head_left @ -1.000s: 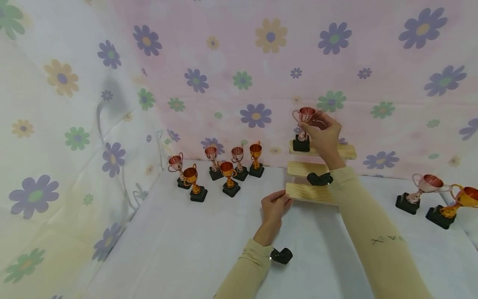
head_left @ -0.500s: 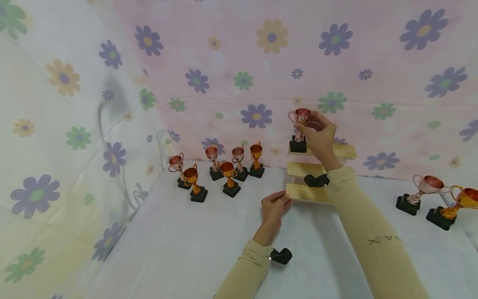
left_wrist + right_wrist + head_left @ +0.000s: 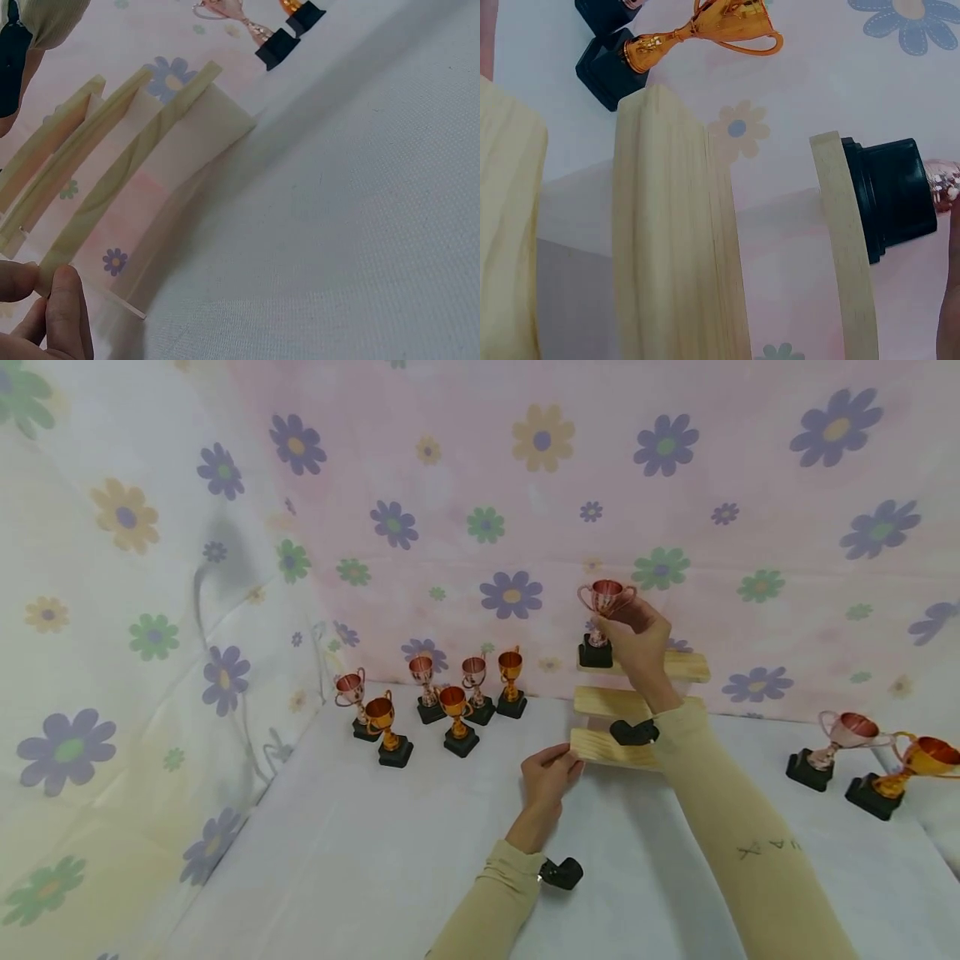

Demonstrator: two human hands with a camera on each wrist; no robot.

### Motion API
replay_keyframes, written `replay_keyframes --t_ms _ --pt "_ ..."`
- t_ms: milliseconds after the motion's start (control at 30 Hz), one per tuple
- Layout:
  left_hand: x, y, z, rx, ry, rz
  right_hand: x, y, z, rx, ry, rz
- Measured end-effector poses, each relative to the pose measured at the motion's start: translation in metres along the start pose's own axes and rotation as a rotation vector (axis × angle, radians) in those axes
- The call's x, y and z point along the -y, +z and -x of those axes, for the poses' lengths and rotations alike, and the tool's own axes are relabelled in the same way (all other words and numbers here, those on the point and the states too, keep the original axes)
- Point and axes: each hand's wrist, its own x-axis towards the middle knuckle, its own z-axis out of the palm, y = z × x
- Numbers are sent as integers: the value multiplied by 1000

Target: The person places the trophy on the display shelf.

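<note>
My right hand grips a rose-gold trophy cup by its bowl and stem. The trophy stands upright at the left end of the top step of a three-tier wooden shelf. In the right wrist view its black base meets the top board; only a strip of the hand shows at the right edge. Down at the lowest step, my left hand pinches the board's left front corner. Thumb and fingers lie on either side of that board in the left wrist view.
Left of the shelf stand several trophies on the white table, rose-gold ones and gold ones. To the right are a rose-gold trophy and a gold trophy. A flowered cloth hangs close behind the shelf.
My right hand has shifted the rose-gold trophy slightly left and down, to the left end of the top step. The left hand keeps its place at the lowest board.
</note>
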Motion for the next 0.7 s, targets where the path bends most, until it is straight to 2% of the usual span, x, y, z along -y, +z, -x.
replay_keyframes --t_ms 133,233,567,700 --pt "-1 1 -2 -4 -5 -2 6 -18 4 9 25 -14" --pt "0 2 -4 0 -1 -1 19 -39 5 -14 39 -8" --pt "0 -1 -6 13 -12 -24 78 -148 12 -256 -62 -56" --pt "-1 -3 -6 19 -17 -33 95 -187 28 -398 -115 180"
